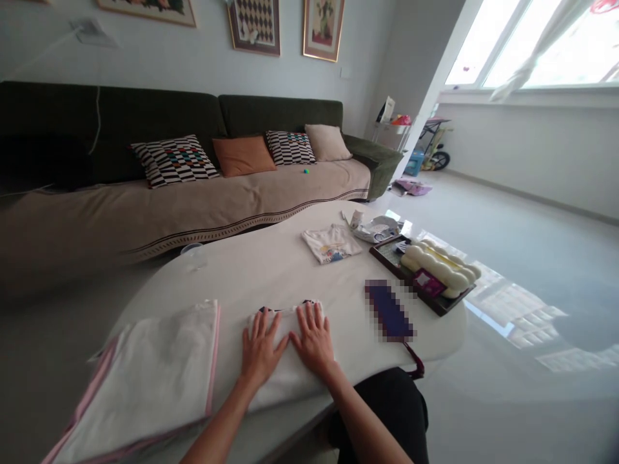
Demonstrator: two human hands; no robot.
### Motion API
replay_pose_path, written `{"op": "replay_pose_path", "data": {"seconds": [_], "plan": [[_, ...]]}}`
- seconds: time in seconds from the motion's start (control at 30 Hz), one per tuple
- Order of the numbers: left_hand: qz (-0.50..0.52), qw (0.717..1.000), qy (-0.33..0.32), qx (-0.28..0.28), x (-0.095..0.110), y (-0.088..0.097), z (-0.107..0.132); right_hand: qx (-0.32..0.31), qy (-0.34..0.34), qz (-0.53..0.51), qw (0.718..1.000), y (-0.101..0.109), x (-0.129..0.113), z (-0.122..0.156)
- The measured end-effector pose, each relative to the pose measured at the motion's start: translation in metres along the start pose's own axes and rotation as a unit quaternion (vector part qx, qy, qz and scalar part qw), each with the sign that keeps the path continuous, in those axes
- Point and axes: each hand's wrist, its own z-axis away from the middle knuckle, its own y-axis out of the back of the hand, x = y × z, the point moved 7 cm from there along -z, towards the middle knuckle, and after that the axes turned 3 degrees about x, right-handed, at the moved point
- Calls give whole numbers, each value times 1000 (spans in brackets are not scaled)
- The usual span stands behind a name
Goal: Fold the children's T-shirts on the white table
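Both my hands lie flat, palms down, on a folded white garment [285,380] at the near edge of the table. My left hand [261,345] has its fingers stretched out over the left part of the cloth. On the right part rests my right hand [313,338], fingers spread, its thumb close to the left thumb. Dark patches show at the garment's far edge, just beyond my fingertips; the rest of its front is hidden. To the left lies a larger white cloth with pink edging [159,367], partly hanging over the table edge.
A folded white printed T-shirt [331,243] lies farther back on the white table [232,270]. At right are a dark tray [380,251] with a cream bumpy object [440,265], a blurred-out dark blue item [389,310] and a silvery packet [378,229]. A sofa [271,193] stands behind.
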Motion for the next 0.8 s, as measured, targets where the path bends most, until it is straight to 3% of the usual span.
{"op": "replay_pose_path", "data": {"seconds": [0.3, 0.47, 0.57, 0.63, 0.8], "plan": [[-34, 999, -7, -28, -1, -5, -4, 0, -2, -6, 1000, 2, 1, -2], [-12, 991, -1, -136, -4, 9, -11, -27, -5, -10, 1000, 16, -6, 0], [-15, 997, -12, -79, -4, 30, 4, 11, 18, -5, 1000, 29, -21, 22], [-12, 999, -30, -31, -2, 34, 25, 26, 34, -12, 999, 29, -31, 44], [-5, 999, -12, -37, -5, 6, 65, 2, 39, -22, 999, 5, -37, 78]]}}
